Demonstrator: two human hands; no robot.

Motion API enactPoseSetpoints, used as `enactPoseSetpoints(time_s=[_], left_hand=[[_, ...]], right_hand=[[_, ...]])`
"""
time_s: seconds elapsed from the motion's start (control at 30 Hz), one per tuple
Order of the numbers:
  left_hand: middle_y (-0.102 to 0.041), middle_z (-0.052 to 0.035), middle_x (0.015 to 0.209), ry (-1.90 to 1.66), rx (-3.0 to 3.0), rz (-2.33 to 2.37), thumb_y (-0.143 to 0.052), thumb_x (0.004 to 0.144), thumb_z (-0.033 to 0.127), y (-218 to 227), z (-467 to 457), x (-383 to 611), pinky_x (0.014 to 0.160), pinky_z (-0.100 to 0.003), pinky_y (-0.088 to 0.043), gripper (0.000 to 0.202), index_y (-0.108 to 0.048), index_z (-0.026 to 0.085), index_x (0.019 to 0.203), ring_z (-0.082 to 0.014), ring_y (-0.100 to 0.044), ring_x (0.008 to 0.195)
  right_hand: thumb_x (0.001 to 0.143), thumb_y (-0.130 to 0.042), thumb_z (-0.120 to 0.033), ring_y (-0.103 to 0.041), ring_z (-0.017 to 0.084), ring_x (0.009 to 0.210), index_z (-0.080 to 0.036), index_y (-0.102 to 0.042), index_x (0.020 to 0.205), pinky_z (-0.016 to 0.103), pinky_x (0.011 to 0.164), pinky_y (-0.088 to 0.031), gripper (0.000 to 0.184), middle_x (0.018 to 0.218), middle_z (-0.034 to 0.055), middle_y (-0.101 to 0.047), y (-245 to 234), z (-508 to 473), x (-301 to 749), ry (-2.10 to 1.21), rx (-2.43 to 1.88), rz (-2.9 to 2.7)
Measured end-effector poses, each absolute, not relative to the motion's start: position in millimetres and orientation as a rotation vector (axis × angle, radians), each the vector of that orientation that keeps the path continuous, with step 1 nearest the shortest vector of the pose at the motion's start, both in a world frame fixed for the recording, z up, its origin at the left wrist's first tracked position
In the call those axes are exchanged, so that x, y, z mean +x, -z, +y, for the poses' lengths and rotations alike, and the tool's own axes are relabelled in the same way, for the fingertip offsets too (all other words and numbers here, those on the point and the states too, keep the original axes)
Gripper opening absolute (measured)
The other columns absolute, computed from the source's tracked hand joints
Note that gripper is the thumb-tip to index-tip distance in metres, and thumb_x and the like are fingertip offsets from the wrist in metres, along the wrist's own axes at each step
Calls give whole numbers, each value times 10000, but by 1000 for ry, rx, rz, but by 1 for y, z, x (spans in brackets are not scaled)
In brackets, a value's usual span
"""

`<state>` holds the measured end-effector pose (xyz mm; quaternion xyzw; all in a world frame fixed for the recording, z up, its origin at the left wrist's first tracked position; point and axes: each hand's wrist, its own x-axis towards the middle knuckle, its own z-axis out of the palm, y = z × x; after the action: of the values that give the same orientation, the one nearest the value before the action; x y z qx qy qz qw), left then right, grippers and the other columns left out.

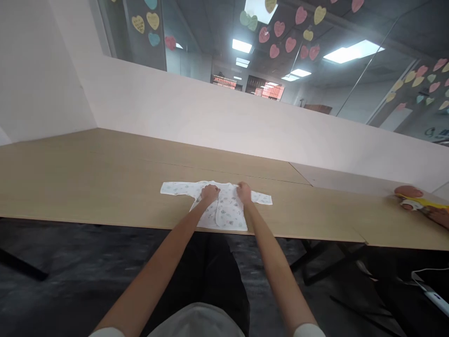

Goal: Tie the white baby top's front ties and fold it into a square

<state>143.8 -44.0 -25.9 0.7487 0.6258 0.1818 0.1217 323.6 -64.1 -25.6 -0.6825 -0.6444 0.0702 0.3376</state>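
Observation:
A small white baby shirt point(229, 213) with a scattered print lies spread on the table, front side up. Its sleeves reach out to both sides, and its hem lies close to the table's front edge. My left hand point(210, 193) is closed on the cloth near the middle of the chest, by the front opening. At the shoulder on the right, where the sleeve begins, my right hand point(244, 193) is closed on the fabric. Both hands hide the cloth under them, and the fingertips are hard to make out.
The long wooden table point(105, 178) runs along a white wall point(224, 121) below a window with heart-shaped notes. A doll-like toy point(414, 199) with yellow cloth lies at the far right. A white device with a cable point(437, 299) rests below the table on the right.

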Motion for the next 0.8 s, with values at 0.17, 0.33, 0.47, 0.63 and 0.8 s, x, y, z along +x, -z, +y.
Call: enactPoseSetpoints(time_s=[0.17,0.33,0.47,0.63,0.8], left_hand=[[-716,-99,1075,-678,2206,1762,-484,900,322,38,-42,139,888,-341,-424,312,-733,231,1065,-246,-625,1026],[-730,-77,1054,-699,2187,1717,-500,885,320,42,-41,135,865,-322,-430,296,-741,237,1036,-236,-637,993],[-738,-68,1022,-714,2169,1726,-494,880,325,43,-38,136,854,-328,-428,296,-752,250,1006,-244,-643,977],[-739,-75,991,-717,2162,1719,-494,869,307,43,-38,136,848,-337,-424,283,-749,234,969,-248,-645,957],[-721,-80,1040,-741,2186,1711,-455,893,293,44,-40,135,852,-329,-422,289,-724,218,970,-238,-635,983]], right_hand=[[814,-507,-104,-621,179,820,-137,-718,888,257,758,-444,226,922,100,-714,50,-39,253,-252,-1824,-1625],[819,-480,-102,-615,177,829,-148,-724,810,256,771,-440,248,932,111,-702,65,-35,242,-172,-1743,-1573],[790,-495,-93,-626,187,868,-155,-712,805,268,816,-449,226,926,96,-702,68,-36,246,-202,-1685,-1481],[740,-514,-97,-627,185,796,-168,-675,779,275,777,-467,180,841,66,-701,68,-39,249,-284,-1600,-1428],[722,-512,-142,-620,180,733,-184,-650,769,268,716,-473,152,775,41,-689,67,-42,249,-296,-1556,-1319]])
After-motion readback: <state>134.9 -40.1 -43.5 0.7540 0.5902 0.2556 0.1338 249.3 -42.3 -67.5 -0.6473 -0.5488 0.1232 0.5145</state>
